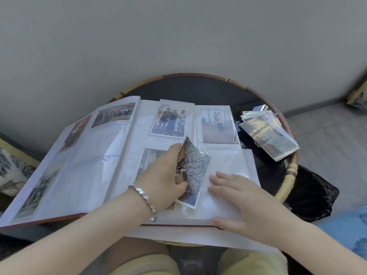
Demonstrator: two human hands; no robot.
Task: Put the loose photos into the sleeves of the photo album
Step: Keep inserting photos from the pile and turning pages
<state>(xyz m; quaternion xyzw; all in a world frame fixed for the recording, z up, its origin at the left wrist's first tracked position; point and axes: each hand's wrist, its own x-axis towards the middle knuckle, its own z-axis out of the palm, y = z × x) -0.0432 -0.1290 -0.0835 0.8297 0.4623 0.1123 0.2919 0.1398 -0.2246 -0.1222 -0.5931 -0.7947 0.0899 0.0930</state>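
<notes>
While the photo album [89, 165] is lying open across the round tabletop [198, 90], covering it from the left edge almost to the right, the person is working on the lower half of the right-hand page. The left hand [162, 175], wearing a bracelet [143, 195], is pinching a loose photo [193, 167] between thumb and fingers. It is a narrow grip on the print's left side, and the print is bowing up in the middle. The print's right side is meeting the empty sleeve [230, 161], though I cannot tell whether any of it is under the plastic yet. The right hand [240, 197] is lying flat on that sleeve with fingers spread, holding nothing and pressing the page down near the tabletop's front edge. The pile of loose photos [268, 133] is sitting fanned at the tabletop's right edge, just beside the album.

As I am reading it, the step in hand is feeding this print into the sleeve. The bend looks like the thing to fix: easing the pinch should let the print flatten. One leading corner should go in first, followed by the rest of the edge, square to the opening. The flat hand might do better lifting the plastic lip than pressing it shut. Forcing a bowed print could crease it or wrinkle the sleeve.
</notes>
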